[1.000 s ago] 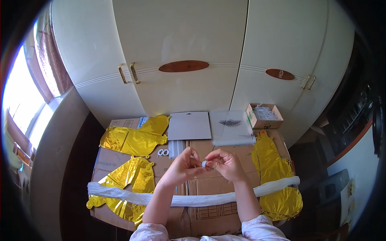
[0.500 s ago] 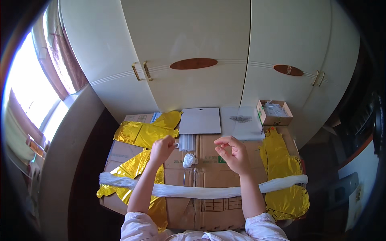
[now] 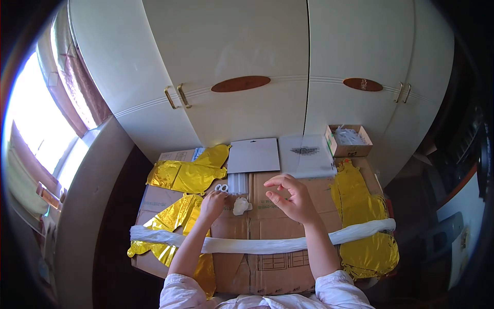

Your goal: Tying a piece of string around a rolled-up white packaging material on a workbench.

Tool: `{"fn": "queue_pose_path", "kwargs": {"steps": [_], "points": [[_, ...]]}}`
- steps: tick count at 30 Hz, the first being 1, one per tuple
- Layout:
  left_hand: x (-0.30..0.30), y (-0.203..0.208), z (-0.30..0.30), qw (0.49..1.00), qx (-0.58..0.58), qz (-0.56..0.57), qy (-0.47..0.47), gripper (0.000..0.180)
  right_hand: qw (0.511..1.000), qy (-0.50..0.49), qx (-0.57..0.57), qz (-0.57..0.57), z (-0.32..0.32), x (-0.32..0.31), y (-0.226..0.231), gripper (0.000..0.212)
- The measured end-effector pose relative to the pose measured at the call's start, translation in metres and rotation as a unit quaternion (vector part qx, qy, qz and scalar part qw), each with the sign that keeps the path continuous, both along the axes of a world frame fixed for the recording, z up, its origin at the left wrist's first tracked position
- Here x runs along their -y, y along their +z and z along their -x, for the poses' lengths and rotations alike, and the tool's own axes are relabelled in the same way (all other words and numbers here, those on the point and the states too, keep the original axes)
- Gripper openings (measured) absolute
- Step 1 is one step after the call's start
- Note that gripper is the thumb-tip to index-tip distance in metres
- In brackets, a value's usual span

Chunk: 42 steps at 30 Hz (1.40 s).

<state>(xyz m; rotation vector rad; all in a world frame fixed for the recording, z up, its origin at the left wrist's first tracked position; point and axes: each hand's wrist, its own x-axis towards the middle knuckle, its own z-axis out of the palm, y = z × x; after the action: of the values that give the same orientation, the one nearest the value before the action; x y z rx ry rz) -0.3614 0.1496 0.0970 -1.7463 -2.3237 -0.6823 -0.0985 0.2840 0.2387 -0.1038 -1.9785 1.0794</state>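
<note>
My left hand (image 3: 212,205) is low over the cardboard (image 3: 278,226), left of the middle, with its fingers drawn together. Just past its fingertips show two small white rings (image 3: 221,188), like a pair of handles; whatever else the fingers pinch is hidden. My right hand (image 3: 290,198) hovers over the right half, thumb and fingers curved apart, with nothing visible between them. Between the hands lies a crumpled white bundle (image 3: 242,206). Behind it is a row of thin clear tubes (image 3: 237,183). A long white fibre strand (image 3: 257,246) crosses the table beneath my forearms.
Yellow foil balloons, flat, lie at the far left (image 3: 182,172), near left (image 3: 175,219) and right (image 3: 363,206). At the back are a white board (image 3: 253,155), a clear plastic sheet (image 3: 306,159) and an open box of white pieces (image 3: 350,149). Cream cabinets (image 3: 247,46) stand behind.
My left hand has come down and a little nearer, and both white rings now show beyond it. The right hand has barely moved. The thin shiny strip below the white bundle no longer shows.
</note>
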Motion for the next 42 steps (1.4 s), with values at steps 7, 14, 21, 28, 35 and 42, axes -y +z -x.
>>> {"fn": "queue_pose_path", "kwargs": {"steps": [7, 14, 21, 28, 35, 42], "points": [[-0.003, 0.003, -0.001, 0.998, 0.066, 0.004, 0.023, 0.016, 1.000, 0.008, 0.002, 0.000, 0.000, 0.001, 0.000, 0.016], [0.011, 0.011, -0.006, 0.997, 0.063, -0.020, 0.036, 0.020, 0.999, 0.019, 0.050, -0.005, -0.004, 0.018, 0.009, 0.015], [0.066, 0.066, -0.058, 0.982, 0.170, -0.085, 0.024, 0.019, 0.977, 0.088, 0.178, 0.080, -0.026, 0.055, -0.033, 0.013], [0.121, 0.064, -0.148, 0.987, 0.157, -0.033, -0.011, 0.010, 0.925, 0.069, 0.130, 0.351, -0.068, 0.101, -0.123, 0.012], [0.112, 0.033, -0.172, 0.989, 0.142, -0.030, 0.023, 0.011, 0.915, 0.032, 0.115, 0.385, -0.096, 0.119, -0.136, 0.013], [0.103, 0.027, -0.172, 0.992, 0.114, -0.021, 0.051, 0.011, 0.879, 0.159, 0.250, 0.374, -0.159, 0.168, -0.122, 0.018]]}}
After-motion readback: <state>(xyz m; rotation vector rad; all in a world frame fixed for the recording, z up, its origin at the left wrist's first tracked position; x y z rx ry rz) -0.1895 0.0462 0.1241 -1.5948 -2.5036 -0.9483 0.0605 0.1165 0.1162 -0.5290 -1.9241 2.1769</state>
